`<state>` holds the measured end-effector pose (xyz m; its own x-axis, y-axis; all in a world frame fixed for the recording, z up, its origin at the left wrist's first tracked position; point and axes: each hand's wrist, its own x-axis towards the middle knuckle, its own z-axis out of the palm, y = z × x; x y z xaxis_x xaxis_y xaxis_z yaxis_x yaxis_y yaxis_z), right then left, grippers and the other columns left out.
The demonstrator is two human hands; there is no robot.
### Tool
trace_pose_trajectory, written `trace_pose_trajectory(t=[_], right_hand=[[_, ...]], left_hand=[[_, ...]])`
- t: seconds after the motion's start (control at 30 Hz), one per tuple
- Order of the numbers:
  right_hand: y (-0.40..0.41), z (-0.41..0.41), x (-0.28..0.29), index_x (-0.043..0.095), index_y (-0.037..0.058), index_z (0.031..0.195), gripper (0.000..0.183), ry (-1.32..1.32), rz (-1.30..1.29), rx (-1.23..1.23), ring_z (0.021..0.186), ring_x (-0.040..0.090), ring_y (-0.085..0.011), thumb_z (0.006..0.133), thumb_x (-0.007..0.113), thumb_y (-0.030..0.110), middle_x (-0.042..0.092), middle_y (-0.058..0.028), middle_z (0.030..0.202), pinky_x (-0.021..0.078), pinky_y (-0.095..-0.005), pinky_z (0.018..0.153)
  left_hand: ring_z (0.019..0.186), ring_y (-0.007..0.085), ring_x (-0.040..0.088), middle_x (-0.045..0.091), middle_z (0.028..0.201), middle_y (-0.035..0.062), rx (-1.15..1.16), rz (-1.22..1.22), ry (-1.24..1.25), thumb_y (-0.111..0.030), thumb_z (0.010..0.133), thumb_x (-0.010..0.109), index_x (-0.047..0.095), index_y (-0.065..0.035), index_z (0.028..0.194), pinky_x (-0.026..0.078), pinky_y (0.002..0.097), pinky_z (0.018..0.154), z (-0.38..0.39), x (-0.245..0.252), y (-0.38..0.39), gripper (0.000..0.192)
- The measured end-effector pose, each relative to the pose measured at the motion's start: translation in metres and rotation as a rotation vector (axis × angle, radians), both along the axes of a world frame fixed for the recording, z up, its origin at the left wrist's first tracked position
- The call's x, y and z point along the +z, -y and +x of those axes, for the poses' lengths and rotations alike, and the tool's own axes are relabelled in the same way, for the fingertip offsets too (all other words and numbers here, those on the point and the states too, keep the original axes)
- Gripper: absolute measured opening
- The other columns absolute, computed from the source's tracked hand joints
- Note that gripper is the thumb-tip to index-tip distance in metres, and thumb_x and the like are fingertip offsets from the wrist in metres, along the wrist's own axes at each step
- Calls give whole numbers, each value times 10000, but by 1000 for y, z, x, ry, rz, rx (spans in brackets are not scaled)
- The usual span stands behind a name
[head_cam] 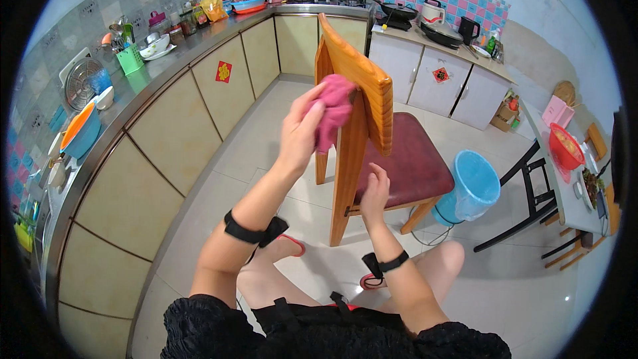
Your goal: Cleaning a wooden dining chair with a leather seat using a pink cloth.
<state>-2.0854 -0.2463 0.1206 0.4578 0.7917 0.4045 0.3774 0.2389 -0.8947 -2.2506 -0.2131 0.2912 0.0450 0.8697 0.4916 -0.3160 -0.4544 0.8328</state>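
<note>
A wooden chair with a dark red padded seat stands before me, its backrest towards me. My left hand grips a crumpled pink cloth against the left edge of the chair's back, by the top of the upright. Lower down, my right hand is raised near the seat's rear edge, fingers apart and bent, holding nothing. Whether it touches the chair cannot be told. Black straps with small devices are round both forearms.
A light blue bin with a liner stands right of the chair, a cable on the floor beside it. Cabinets under a steel counter run along the left. At the right is a table bearing a red basin and dishes.
</note>
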Motion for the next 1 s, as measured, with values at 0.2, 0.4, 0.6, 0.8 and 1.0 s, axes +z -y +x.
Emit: trace_pose_trajectory(t=[0.2, 0.4, 0.6, 0.8, 1.0], right_hand=[[-49, 22, -87, 595, 75, 1132, 255, 275, -117, 54, 1051, 542, -379, 974, 431, 190, 624, -177, 1071, 420, -453, 930], [-68, 55, -104, 575, 39, 1044, 210, 825, 124, 313, 984, 540, -384, 948, 449, 175, 608, -172, 991, 422, -480, 828], [-64, 29, -90, 591, 37, 992, 224, 755, -18, 218, 994, 507, -386, 894, 511, 222, 589, -173, 1002, 406, -486, 821], [-63, 42, -111, 630, 44, 999, 225, 812, 22, 180, 991, 519, -424, 851, 543, 189, 614, -190, 1031, 416, -486, 832], [-64, 50, -122, 649, 31, 1044, 249, 731, -33, 197, 1057, 527, -439, 855, 554, 162, 618, -212, 1094, 409, -485, 929]], left_hand=[[1118, 252, 580, 611, 1217, 134, 503, 249, -238, -281, 1017, 426, 509, -39, 1313, 430, 338, 961, 75, -36, -25, 391], [1019, 222, 596, 644, 1085, 132, 364, -114, -15, -271, 1057, 293, 581, -1, 1217, 448, 323, 920, 75, -168, -26, 426], [1011, 204, 572, 627, 1097, 118, 288, -512, 67, -325, 1046, 306, 577, 15, 1205, 430, 321, 943, 68, -342, -10, 463], [838, 154, 577, 638, 958, 77, 139, -795, 205, -345, 1023, 382, 626, -46, 1075, 478, 293, 771, 78, -462, -6, 390], [818, 144, 574, 615, 954, 44, -26, -1058, 300, -402, 1002, 411, 608, -65, 1137, 487, 290, 739, 71, -541, -1, 413]])
